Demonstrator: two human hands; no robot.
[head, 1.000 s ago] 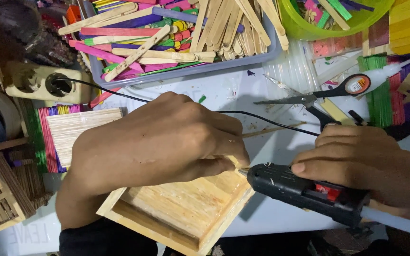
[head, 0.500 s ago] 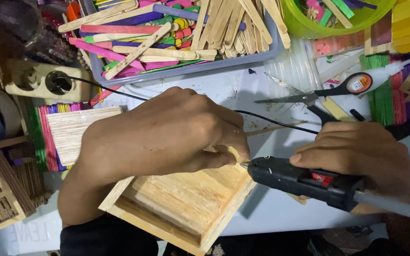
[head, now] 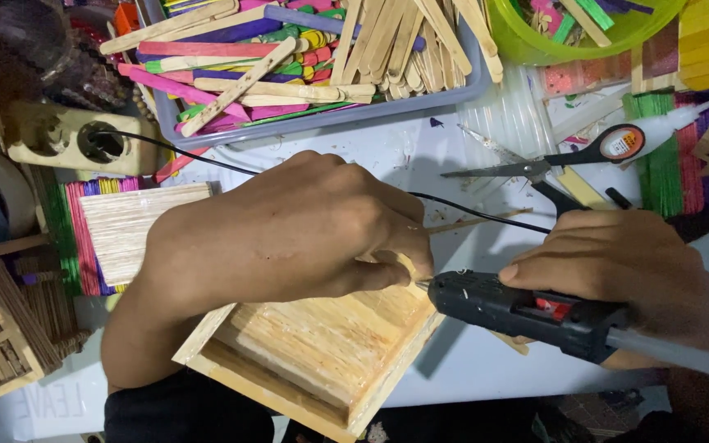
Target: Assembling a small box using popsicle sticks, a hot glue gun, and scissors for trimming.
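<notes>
1. Pressing down from above, the left hand (head: 289, 238) lies across the square, tray-like box of pale glued wooden sticks (head: 322, 361), its fingers curled narrow and pinching what looks like a small pale stick piece (head: 408, 264) at the box's far right corner, apparently to keep it steady where the glue lands.
2. The right hand (head: 617, 262) wraps closed around the black hot glue gun with a red trigger (head: 527, 316), its forefinger stretched along the top of the body, which lets the nozzle point left straight at that corner.
3. The nozzle tip sits just beside the left fingertips, touching or nearly touching the pinched piece; I cannot tell which.
4. The wooden box rests on the white tabletop (head: 486, 369) at the near edge, turned cornerwise so its right corner faces the gun.
5. A thin black cable (head: 469, 209) runs from the beige socket block (head: 75, 139) at the far left, behind the left hand, toward the gun.
6. Supplies sit within reach at the back: a grey plastic tray of plain and coloured craft sticks (head: 313, 57), a green bowl (head: 592, 37), and black-handled scissors (head: 568, 160) lying open near clear glue rods (head: 510, 115).
7. A flat mat of pale sticks (head: 137, 226) lies left of the box, over a mat of coloured ones.
</notes>
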